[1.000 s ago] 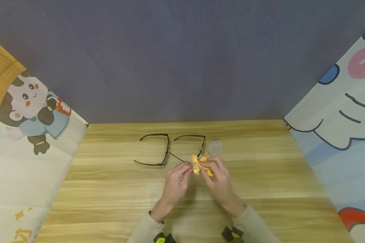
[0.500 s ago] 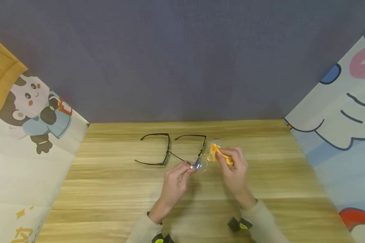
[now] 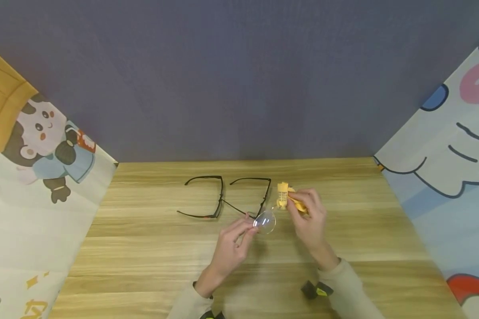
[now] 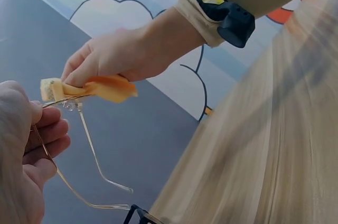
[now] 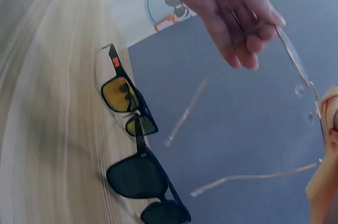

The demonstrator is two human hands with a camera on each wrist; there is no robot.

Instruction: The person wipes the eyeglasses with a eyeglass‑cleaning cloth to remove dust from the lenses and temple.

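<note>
A pair of round, thin gold-framed glasses (image 3: 265,222) is held above the table. My left hand (image 3: 230,246) pinches its rim at the near left end, as the left wrist view also shows. My right hand (image 3: 311,221) grips a yellow cloth (image 3: 282,195) folded over the other lens, which is hidden beneath it. Part of the cloth (image 4: 119,87) trails out of the right fist in the left wrist view. Both slender temples (image 5: 253,176) stick out unfolded, away from my hands, in the right wrist view.
Two black-framed pairs lie unfolded on the wooden table (image 3: 143,266), beyond my left hand: yellow-lensed glasses (image 5: 119,94) and dark sunglasses (image 5: 137,176). A grey panel (image 3: 239,88) rises behind the table, with cartoon-printed sheets (image 3: 455,177) at both sides.
My right hand has carried the cloth from the lens beside my left hand over to the far right lens, uncovering the near one. My left hand keeps its pinch and has barely moved.
</note>
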